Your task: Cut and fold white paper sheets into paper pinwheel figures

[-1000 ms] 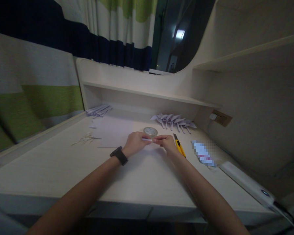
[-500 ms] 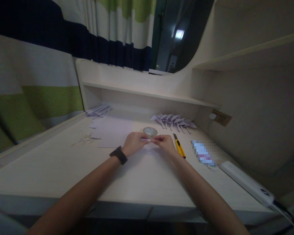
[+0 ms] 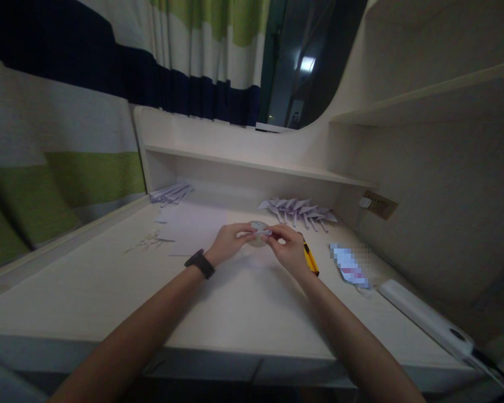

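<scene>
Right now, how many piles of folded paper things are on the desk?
2. One pile of folded paper pieces lies at the back under the shelf, beyond the right hand; a second pile lies in the back left corner. Single pieces cannot be counted.

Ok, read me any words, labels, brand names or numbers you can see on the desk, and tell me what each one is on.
No text can be read anywhere.
Flat packet right of the yellow utility knife: print pixelated, unreadable.
Tape roll between the left hand and right hand: no print visible.
White power strip: markings too small and dim.
</scene>
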`<state>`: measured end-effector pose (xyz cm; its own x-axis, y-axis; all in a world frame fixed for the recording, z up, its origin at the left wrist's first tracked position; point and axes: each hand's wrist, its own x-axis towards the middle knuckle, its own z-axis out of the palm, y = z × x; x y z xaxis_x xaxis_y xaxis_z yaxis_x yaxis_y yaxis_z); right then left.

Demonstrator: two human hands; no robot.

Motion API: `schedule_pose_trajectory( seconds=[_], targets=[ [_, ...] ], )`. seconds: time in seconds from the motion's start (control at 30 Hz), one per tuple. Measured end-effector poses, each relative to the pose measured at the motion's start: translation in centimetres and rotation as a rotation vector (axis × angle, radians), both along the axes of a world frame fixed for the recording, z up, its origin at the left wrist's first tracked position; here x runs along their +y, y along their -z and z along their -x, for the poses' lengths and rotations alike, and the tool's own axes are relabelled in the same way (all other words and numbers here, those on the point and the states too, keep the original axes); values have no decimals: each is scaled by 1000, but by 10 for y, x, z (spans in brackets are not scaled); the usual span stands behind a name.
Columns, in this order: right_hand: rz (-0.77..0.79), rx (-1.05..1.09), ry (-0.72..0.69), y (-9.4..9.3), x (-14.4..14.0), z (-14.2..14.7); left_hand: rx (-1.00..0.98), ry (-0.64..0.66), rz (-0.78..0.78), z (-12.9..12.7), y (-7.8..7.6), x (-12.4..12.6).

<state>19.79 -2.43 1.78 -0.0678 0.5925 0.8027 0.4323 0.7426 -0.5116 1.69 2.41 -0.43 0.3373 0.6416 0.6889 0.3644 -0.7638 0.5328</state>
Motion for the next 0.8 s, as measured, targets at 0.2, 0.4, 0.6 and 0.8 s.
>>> schedule_pose_trajectory(
  seconds=[0.2,0.4,0.6,0.8],
  targets=[
    [-205,-104,8,4,-12,11,95,-3,-402,-9,-5,-18],
    [-219,-86,-27,7,-13,11,87,26,-385,-13,-10,-27],
    [-222,-85,-47,3,-16,11,90,24,-388,-14,-10,-28],
    [-253,-102,-62,4,-15,10,119,-23,-404,-15,-12,-31]
  ],
)
